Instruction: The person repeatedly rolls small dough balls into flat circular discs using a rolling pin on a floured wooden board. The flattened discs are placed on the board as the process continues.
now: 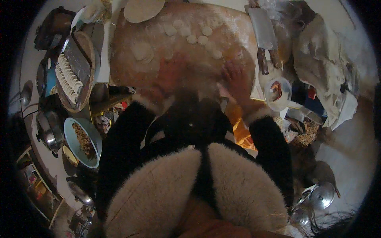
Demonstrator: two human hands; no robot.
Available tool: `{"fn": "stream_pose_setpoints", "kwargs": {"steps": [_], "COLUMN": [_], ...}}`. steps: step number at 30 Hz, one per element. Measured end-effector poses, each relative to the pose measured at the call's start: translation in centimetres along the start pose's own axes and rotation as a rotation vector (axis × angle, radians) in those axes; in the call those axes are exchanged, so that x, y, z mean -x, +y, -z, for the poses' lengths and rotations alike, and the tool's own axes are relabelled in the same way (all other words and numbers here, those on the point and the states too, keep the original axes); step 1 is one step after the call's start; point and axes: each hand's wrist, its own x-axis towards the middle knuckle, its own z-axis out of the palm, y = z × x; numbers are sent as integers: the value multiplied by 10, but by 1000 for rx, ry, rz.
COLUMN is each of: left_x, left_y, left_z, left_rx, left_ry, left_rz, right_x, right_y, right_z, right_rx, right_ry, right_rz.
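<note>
A wooden board point(134, 35) dusted with flour lies before me. Over its near left part is my left hand point(169, 73), blurred; whether anything is under it cannot be told. My right hand point(233, 73) lies near the right edge, fingers spread, with nothing visible in it. Several small dough discs point(202, 40) are scattered beyond the hands. A stack of thin dough wrappers point(143, 53) sits on the board's left side, and a large round sheet point(143, 10) is at the far edge.
Left, a round tray point(92, 53) holds rows of folded dumplings point(68, 78); nearer are a light blue bowl of filling point(84, 142) and a lidded metal pot point(50, 131). Right are a cleaver point(262, 28), a translucent plastic bowl point(284, 99) with red contents and a pale cloth point(315, 56).
</note>
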Motion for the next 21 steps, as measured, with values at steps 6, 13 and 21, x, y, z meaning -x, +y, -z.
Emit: {"fn": "stream_pose_setpoints", "kwargs": {"steps": [6,13,21], "left_x": [-4,16,6], "left_y": [-5,9,6], "left_z": [-22,10,13], "left_rx": [213,54,-3], "left_ry": [199,-41,-103], "left_rz": [37,-5,-19], "right_x": [-33,6,5], "right_y": [-7,-1,0], "right_z": [16,-4,4], "right_rx": [7,68,207], "right_ry": [23,29,-49], "right_rz": [-43,39,81]}}
